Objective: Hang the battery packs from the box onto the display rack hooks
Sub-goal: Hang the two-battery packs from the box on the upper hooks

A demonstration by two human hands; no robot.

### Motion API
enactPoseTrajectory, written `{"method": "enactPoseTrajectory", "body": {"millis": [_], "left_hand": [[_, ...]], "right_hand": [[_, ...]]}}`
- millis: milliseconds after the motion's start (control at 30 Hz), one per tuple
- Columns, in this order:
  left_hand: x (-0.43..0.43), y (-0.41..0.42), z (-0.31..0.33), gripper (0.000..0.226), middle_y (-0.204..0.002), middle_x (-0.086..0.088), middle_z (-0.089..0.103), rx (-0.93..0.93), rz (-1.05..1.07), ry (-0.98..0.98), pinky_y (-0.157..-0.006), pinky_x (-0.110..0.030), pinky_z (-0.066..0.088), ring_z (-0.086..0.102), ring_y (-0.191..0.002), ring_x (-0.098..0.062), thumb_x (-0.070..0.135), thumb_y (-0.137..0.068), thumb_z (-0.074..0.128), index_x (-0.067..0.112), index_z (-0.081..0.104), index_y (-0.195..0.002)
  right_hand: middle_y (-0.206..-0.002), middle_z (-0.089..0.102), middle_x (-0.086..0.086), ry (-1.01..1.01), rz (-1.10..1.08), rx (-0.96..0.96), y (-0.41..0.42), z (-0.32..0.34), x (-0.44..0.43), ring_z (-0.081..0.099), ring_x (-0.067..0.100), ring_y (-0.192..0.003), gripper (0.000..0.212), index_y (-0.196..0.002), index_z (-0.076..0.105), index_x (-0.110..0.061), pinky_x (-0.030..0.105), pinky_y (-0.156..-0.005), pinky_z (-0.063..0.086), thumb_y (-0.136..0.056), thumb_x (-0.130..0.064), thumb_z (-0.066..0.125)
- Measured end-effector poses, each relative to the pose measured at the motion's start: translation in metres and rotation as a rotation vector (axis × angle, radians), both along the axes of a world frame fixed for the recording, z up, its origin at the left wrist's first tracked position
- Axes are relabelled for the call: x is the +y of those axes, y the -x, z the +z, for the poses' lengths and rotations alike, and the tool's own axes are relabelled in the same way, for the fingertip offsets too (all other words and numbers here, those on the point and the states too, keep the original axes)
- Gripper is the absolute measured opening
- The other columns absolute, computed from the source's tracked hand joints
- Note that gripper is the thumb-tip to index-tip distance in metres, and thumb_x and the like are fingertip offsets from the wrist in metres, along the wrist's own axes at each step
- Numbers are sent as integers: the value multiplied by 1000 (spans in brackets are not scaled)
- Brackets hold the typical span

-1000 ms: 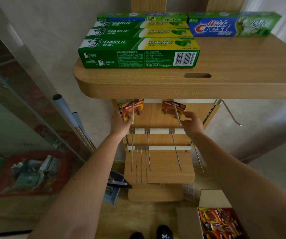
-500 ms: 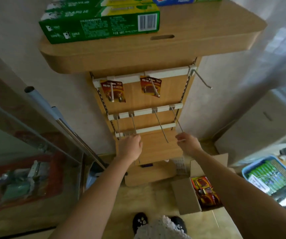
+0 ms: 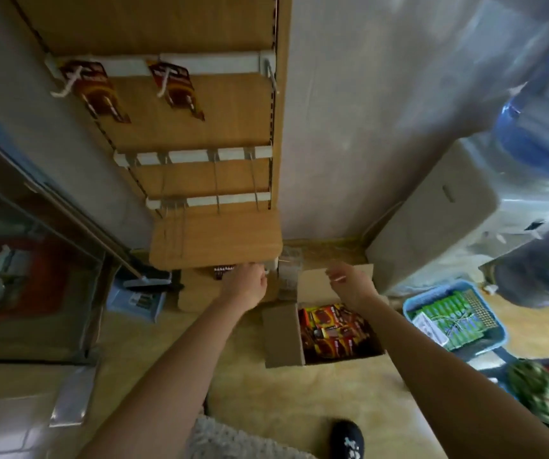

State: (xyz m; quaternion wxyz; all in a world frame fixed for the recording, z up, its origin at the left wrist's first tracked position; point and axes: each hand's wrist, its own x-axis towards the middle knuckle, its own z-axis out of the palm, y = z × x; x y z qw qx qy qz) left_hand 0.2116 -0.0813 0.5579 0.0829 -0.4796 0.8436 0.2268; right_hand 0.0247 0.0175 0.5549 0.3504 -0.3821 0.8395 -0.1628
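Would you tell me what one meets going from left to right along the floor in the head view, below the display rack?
Blue dustpan → left hand → cardboard box holding battery packs → blue basket holding green packs.

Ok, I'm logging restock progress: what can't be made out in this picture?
Head view:
- Hung battery packs: print lost to motion blur.
- Box: pack count; right forearm covers part.
- Left hand: fingers curled away from camera, so any hold unseen.
- Lower hooks: thin, blurred; count unclear.
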Motion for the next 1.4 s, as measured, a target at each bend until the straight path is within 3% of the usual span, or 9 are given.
{"method": "enactPoseTrajectory", "body": {"millis": [133, 200, 400, 600, 767, 967, 1133, 1267, 1400], "left_hand": [[66, 47, -25, 21, -89, -2, 66, -14, 47, -34, -59, -26, 43, 61, -76, -18, 24, -95, 43, 13, 61, -97], [90, 64, -31, 21, -88, 0, 62, -1, 76, -67, -56, -21, 36, 55, -74, -14, 24, -96, 43, 13, 60, -100], [121, 98, -57, 22, -99, -3, 68, 33, 109, -145, -65, -21, 46, 63, -84, -15, 21, -95, 45, 11, 63, -101], [126, 126, -148, 21, -105, -8, 67, 102, 150, -227, -53, -12, 36, 52, -78, -10, 15, -96, 43, 7, 60, -105], [117, 153, -269, 18, -105, -9, 66, 150, 187, -239, -75, -25, 51, 59, -84, -13, 14, -95, 47, 7, 61, -105], [100, 191, -430, 19, -107, -6, 66, 177, 154, -189, -83, -32, 54, 63, -97, -18, 17, -93, 50, 11, 59, -110], [80, 223, -539, 30, -125, -2, 58, 147, 68, -169, -89, -34, 50, 56, -112, -20, 25, -93, 50, 15, 54, -121], [74, 242, -594, 52, -144, -4, 40, 113, 13, -205, -103, -36, 40, 40, -132, -22, 34, -93, 50, 14, 37, -139], [70, 247, -623, 76, -155, -8, 21, 57, -10, -269, -115, -40, 26, 20, -143, -24, 44, -89, 53, 11, 17, -147]], "right_hand": [[-116, 64, 4, -25, 41, 8, 56, -17, 54, 60, 20, -103, 28, -112, 62, -15, 24, -79, 42, -90, -8, 46], [-116, 65, 4, -81, 60, 34, 77, -21, 74, 60, 23, -104, 29, -111, 63, -17, 26, -80, 46, -90, -9, 45], [-111, 68, 10, -144, 52, 26, 110, -50, 102, 63, 28, -100, 23, -106, 66, -17, 37, -87, 51, -90, -19, 49], [-115, 65, 7, -185, 0, -20, 132, -136, 111, 57, 20, -89, 26, -110, 62, -22, 25, -73, 43, -93, -16, 42], [-117, 62, 10, -179, -82, -25, 149, -247, 116, 56, 19, -89, 28, -119, 57, -17, 32, -77, 51, -95, -18, 41], [-120, 57, 10, -201, -149, -18, 168, -397, 117, 53, 18, -94, 31, -123, 52, -13, 27, -78, 43, -98, -24, 39], [-135, 50, 12, -154, -152, -30, 184, -504, 108, 48, 27, -124, 41, -136, 41, -11, 41, -105, 40, -96, -18, 43], [-141, 42, 15, -245, -106, 12, 196, -561, 110, 44, 30, -129, 52, -142, 27, -8, 41, -108, 36, -95, -21, 44], [-137, 45, 14, -259, -108, 30, 197, -582, 112, 49, 31, -124, 51, -138, 31, -9, 45, -106, 40, -93, -27, 49]]}}
